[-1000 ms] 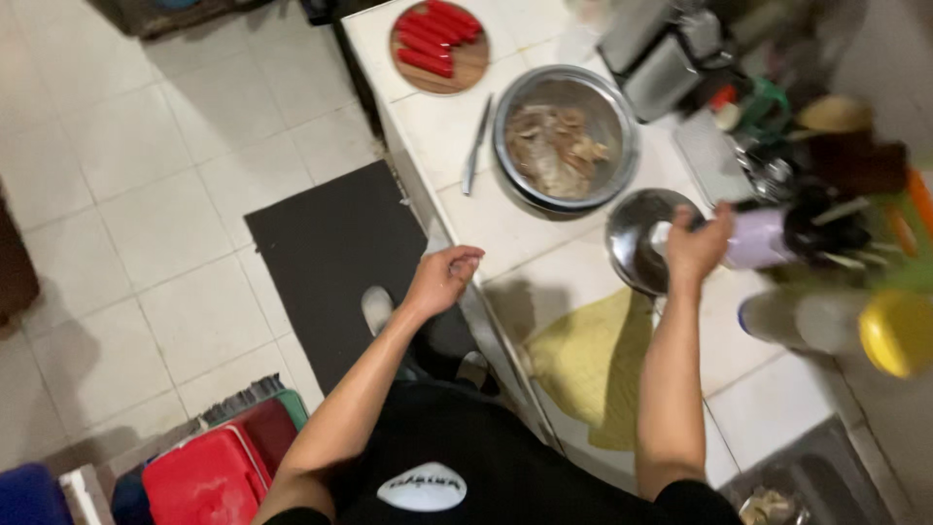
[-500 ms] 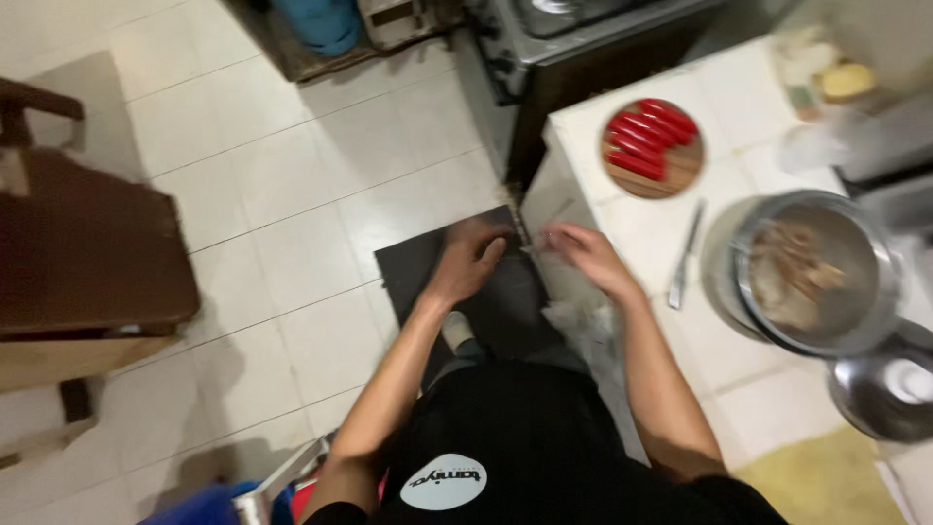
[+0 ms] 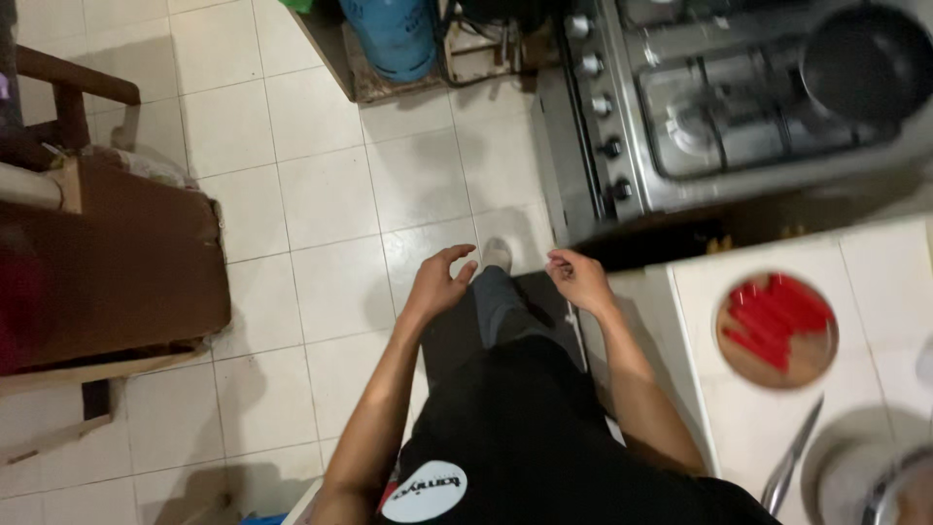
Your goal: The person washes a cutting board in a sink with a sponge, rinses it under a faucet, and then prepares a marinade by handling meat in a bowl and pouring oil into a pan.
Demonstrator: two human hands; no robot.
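Observation:
My left hand (image 3: pixel 439 281) hangs over the tiled floor in front of my body, fingers loosely curled and apart, holding nothing. At about the same height my right hand (image 3: pixel 577 278) is also empty, its fingers relaxed, close to the corner of the white tiled counter (image 3: pixel 875 262). Between the two hands I see my dark trouser leg and one foot in a pale shoe (image 3: pixel 496 255) stepping forward. A round wooden board with red sausages (image 3: pixel 776 327) lies on the counter to my right.
A steel gas stove (image 3: pixel 680 117) with a dark pan (image 3: pixel 860 53) stands ahead right. A blue gas cylinder (image 3: pixel 394 34) is at the top. A brown wooden chair or table (image 3: pixel 107 262) is left. A knife (image 3: pixel 792 462) and metal bowl rim (image 3: pixel 889 486) lie bottom right.
The view has swung left, from the counter with bowls toward the stove and floor. My right hand let go of the thing it held at the metal bowl; both hands now hang free.

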